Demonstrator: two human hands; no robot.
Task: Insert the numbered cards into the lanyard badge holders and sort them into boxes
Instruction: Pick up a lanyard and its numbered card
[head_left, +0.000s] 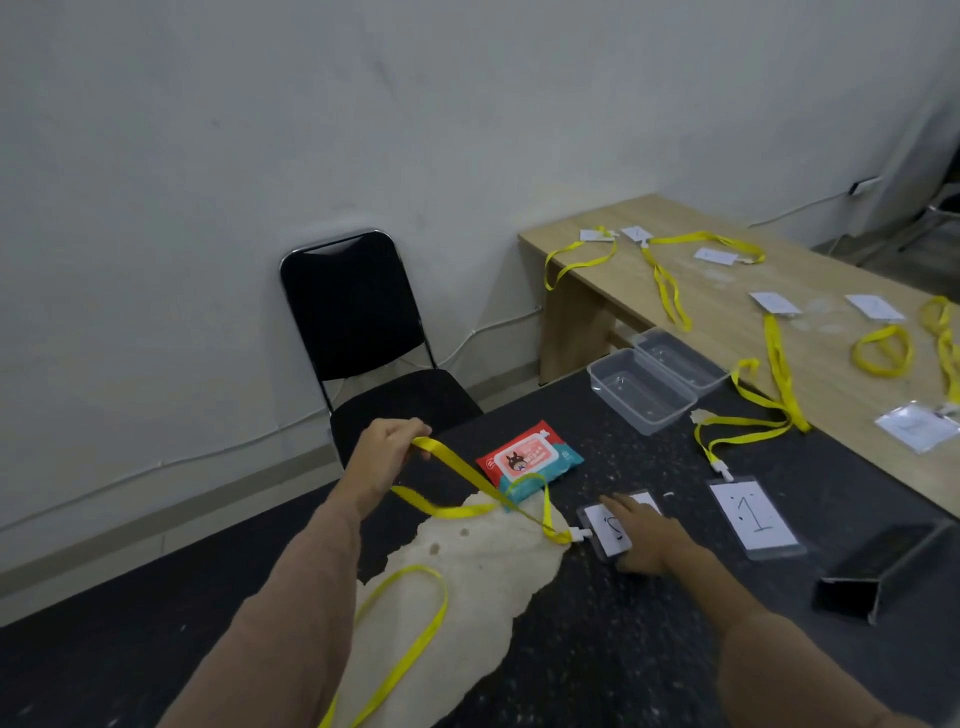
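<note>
On a dark table (649, 649), right of the wipes pack (530, 460), a flat right hand (647, 538) pins a badge holder (605, 527) steady — the left hand (389, 447), fingers curled, lifts its lanyard (457, 462) clear.

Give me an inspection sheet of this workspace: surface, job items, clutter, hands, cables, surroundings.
Surface: dark speckled table, worn pale patch.
Job's things: badge holder under right hand; card 1 holder; near clear box and far clear box, both empty.
Clutter: wipes pack; black stand.
Hands: left hand grips the yellow lanyard above the table; right hand flat on the holder, fingers straight.
Cables: white cable along the wall.
Surroundings: black chair; wooden table with more lanyards and cards.
</note>
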